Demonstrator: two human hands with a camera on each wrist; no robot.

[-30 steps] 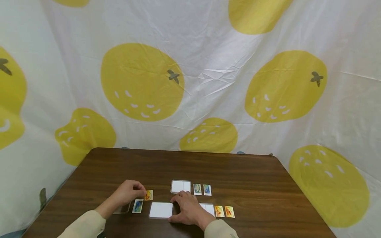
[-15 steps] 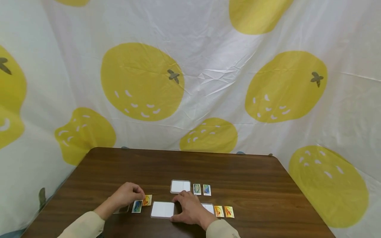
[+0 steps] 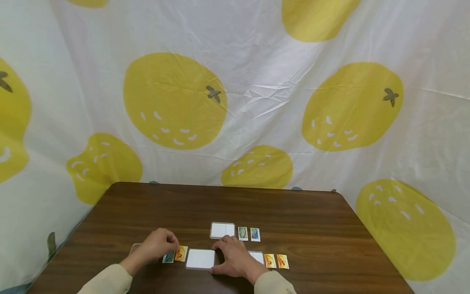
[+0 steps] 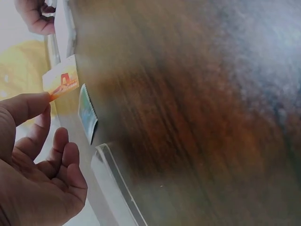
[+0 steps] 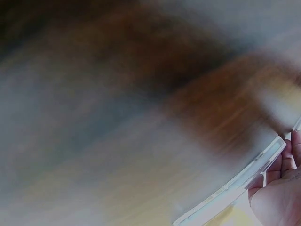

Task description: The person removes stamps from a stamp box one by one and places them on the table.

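Between thumb and index finger, my left hand [image 3: 156, 245] pinches an orange-yellow postage stamp [image 3: 181, 254]. That stamp lies close to the table, right of a blue-green stamp [image 3: 168, 257], whose perforated edge shows in the left wrist view. Part of the blue-green stamp is hidden by the hand. My right hand [image 3: 233, 257] holds the right side of a flat clear case with a white insert [image 3: 200, 259], thumb at the near corner and a finger at the far one. The same case [image 5: 244, 176] appears edge-on in the right wrist view.
A clear case [image 4: 110, 174] lies under my left forearm. Another white-backed case [image 3: 257, 257] is partly covered by my right hand, with two orange stamps [image 3: 282, 261] beside it. Farther back, a third white case [image 3: 222, 230] sits left of two green-blue stamps [image 3: 243, 234].
The left hand has come nearer the table's front with the orange stamp, bringing it level with the blue-green one. The right hand and its case have shifted slightly right.
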